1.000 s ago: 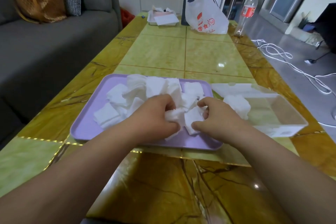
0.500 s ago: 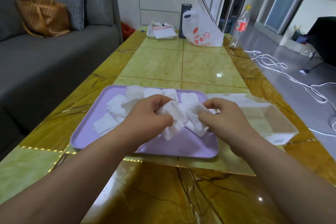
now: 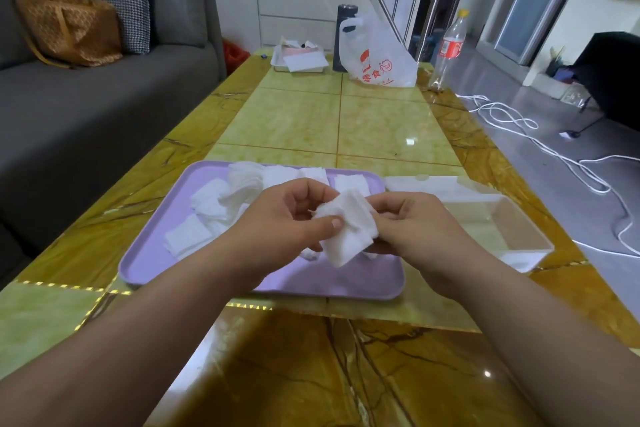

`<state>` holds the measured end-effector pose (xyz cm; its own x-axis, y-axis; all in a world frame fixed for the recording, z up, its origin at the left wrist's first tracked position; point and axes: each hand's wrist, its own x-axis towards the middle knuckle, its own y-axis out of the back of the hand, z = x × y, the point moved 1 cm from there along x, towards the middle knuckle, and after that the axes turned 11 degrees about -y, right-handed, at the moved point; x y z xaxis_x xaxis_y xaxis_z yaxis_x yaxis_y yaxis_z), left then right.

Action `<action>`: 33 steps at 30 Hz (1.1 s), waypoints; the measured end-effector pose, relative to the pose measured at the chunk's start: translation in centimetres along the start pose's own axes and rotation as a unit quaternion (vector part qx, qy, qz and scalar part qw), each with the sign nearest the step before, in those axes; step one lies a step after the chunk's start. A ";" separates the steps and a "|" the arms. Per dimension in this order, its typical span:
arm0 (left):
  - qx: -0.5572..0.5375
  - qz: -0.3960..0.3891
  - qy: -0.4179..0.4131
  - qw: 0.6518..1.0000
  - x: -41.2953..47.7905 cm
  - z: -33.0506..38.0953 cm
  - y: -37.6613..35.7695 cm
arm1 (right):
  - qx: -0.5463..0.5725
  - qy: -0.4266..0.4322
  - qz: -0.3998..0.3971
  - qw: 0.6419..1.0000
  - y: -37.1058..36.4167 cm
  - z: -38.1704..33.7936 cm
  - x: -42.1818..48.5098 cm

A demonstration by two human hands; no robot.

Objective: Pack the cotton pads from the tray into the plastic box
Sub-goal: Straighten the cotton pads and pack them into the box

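Note:
A lilac tray (image 3: 156,253) lies on the table in front of me with several white cotton pads (image 3: 214,204) heaped on its left and far parts. Above the tray's right half I hold a small stack of cotton pads (image 3: 349,229) between both hands. My left hand (image 3: 287,218) pinches the stack with thumb on top. My right hand (image 3: 412,222) grips its right side with curled fingers. The clear plastic box (image 3: 512,229) stands just right of the tray, its lid (image 3: 426,184) lying behind it. My right hand hides part of the box.
At the table's far end stand a white tray of papers (image 3: 299,61), a dark tumbler (image 3: 346,35), a white plastic bag (image 3: 377,59) and a clear bottle (image 3: 448,52). A grey sofa (image 3: 86,107) runs along the left. White cables (image 3: 554,156) trail over the floor on the right.
Both hands gathered pads off the tray, lifted them and squared them into one stack between the hands. The camera view tilted up a little.

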<state>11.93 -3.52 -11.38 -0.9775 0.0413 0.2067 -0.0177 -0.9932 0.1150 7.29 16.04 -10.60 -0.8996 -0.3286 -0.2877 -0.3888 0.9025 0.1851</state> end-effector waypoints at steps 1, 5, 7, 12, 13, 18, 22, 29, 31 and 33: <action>0.003 0.009 -0.001 1.000 0.0 -0.1 0.0 | 0.004 0.000 -0.004 1.000 -0.1 0.0 0.1; 0.014 0.041 0.009 0.999 0.1 -0.5 0.0 | 0.019 -0.004 -0.035 0.999 -0.4 0.1 0.4; 0.010 0.044 0.010 0.999 0.2 -0.6 0.0 | 0.018 -0.003 -0.051 0.999 -0.5 0.1 0.4; 0.006 0.060 0.012 0.998 0.2 -0.7 -0.1 | 0.077 -0.033 -0.072 0.994 -0.4 -0.1 0.2; 0.012 0.069 0.013 0.997 0.2 -0.7 -0.1 | 0.080 -0.036 -0.078 0.993 -0.4 -0.2 0.1; 0.039 0.114 0.023 0.993 0.1 -0.8 -0.3 | 0.070 -0.034 -0.034 0.996 -0.5 0.2 0.1; 0.042 0.107 0.024 0.993 0.3 -1.0 -0.2 | 0.065 -0.039 0.015 0.997 -0.5 0.4 0.5; -0.025 0.063 0.005 0.998 0.1 0.3 0.0 | 0.073 -0.042 0.070 0.994 0.1 0.5 0.7; -0.040 0.042 0.001 0.998 0.1 0.7 -0.2 | 0.063 -0.040 0.039 0.996 0.0 0.3 0.5; -0.027 0.037 -0.003 0.999 0.1 0.7 -0.4 | 0.042 -0.035 0.010 0.998 -0.1 0.2 0.4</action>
<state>12.00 -3.08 -10.75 -0.9754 -0.0329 0.2180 0.0442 -0.9979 0.0474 7.06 15.88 -10.92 -0.8902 -0.2919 -0.3499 -0.3492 0.9303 0.1123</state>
